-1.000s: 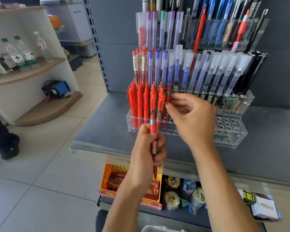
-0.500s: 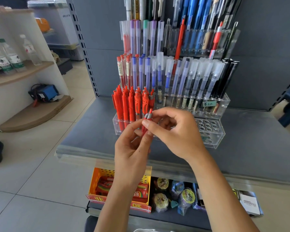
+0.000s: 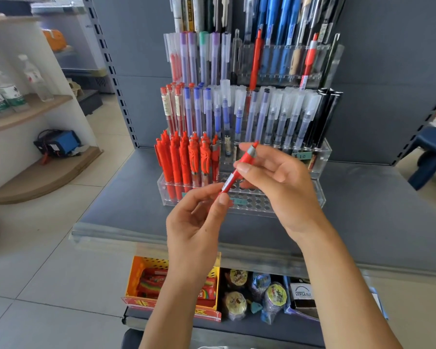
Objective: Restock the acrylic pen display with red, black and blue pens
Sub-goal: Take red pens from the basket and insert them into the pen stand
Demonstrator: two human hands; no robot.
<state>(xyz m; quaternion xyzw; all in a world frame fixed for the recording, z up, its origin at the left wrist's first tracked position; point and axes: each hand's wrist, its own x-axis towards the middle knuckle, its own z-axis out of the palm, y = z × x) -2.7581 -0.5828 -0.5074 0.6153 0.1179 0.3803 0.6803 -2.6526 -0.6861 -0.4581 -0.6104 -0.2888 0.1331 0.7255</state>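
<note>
Tilting now, red pen [image 3: 239, 170] pinched by right hand [image 3: 277, 182], left hand [image 3: 199, 220] fingers gripping its lower end

Pen display [image 3: 322, 157]: clear glossy acrylic. Red pen [image 3: 239, 170]: glossy plastic, paper label. Shelf [image 3: 126, 210]: matt grey. Floor [image 3: 48, 260]: smooth glazed tile. Side shelves [image 3: 28, 107]: wood.
</note>
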